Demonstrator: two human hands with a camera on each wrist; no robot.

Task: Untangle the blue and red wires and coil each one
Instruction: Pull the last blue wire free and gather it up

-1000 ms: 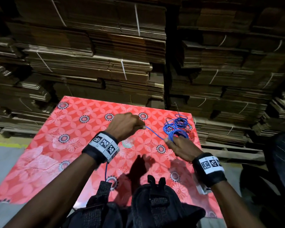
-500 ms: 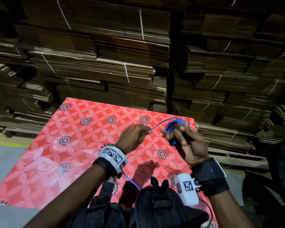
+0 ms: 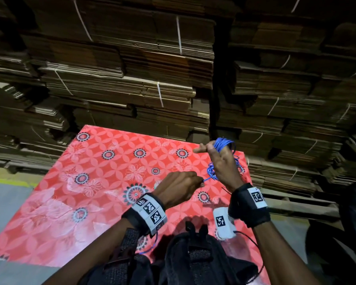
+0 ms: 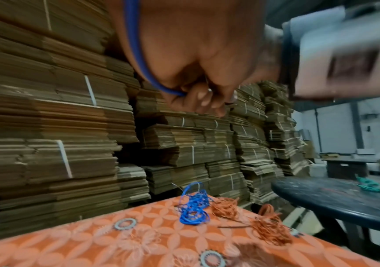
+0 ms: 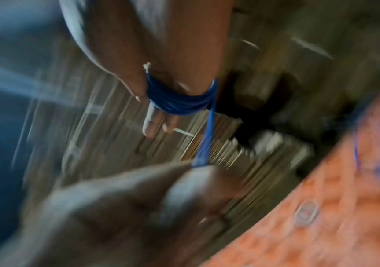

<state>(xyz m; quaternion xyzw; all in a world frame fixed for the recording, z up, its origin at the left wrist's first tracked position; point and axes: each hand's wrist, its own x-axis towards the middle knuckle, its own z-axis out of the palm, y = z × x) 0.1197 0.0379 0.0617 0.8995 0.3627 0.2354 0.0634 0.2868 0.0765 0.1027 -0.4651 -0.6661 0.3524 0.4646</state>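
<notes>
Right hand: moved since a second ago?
Yes. The right hand has lifted off the tablecloth toward its far edge, now raised with blue wire looped around its fingers; the camera shifted too, so only roughly.

Motion blur smears the right wrist view; red wire (image 4: 269, 224) is hidden from the head view.

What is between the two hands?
A short taut stretch of the blue wire runs from the left hand's pinch to the coil wound round the right hand's fingers. The right wrist view shows it best.
</notes>
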